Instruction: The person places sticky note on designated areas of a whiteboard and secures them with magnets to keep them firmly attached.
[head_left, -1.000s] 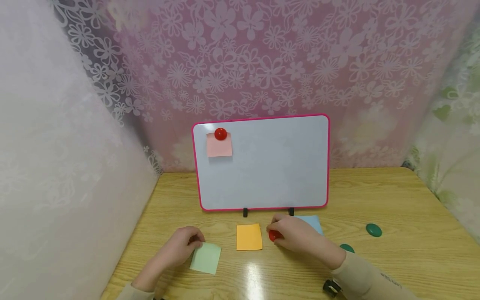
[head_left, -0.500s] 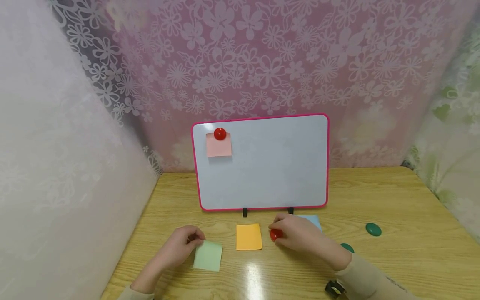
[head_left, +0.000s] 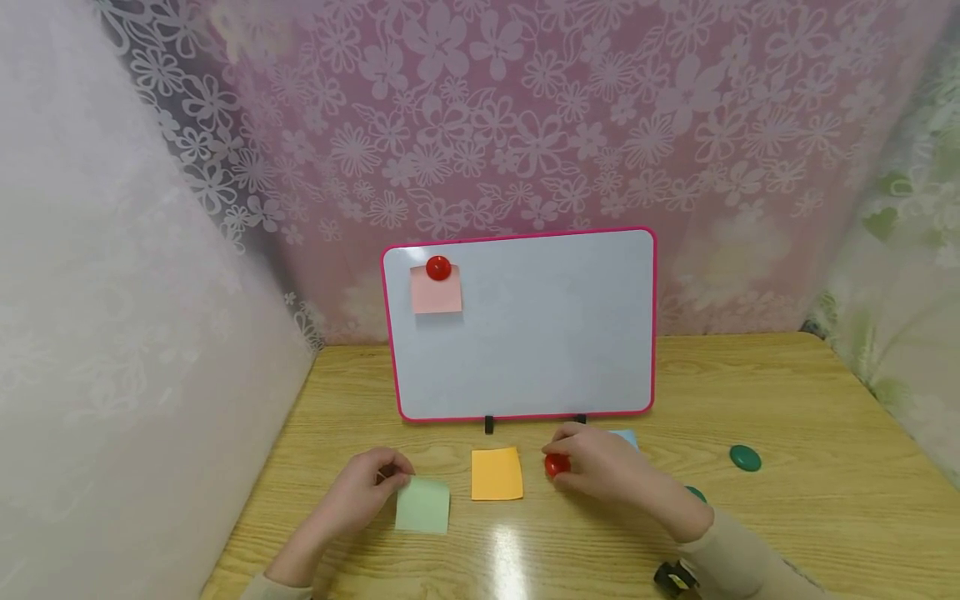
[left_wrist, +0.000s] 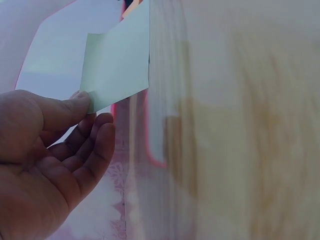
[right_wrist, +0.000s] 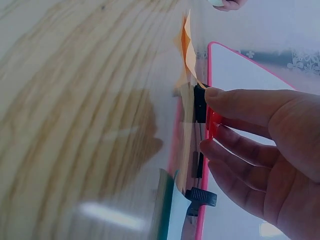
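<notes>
The pale green note (head_left: 423, 506) is being pinched at one corner by the left hand (head_left: 363, 496), and is being held straighter and closer to the orange note (head_left: 497, 473) than a second ago. On the orange note's other side, a red magnet (head_left: 557, 465) is being gripped by the right hand (head_left: 607, 467), fingers parted just enough for it, and is being shifted slightly away. The note is probably being straightened; note and magnet aren't being joined yet.

From the middle note (head_left: 497, 473), the board (head_left: 540, 333) stands at twelve o'clock. The left note (head_left: 423, 507) is at eight, a magnet (head_left: 556, 465) at three.
</notes>
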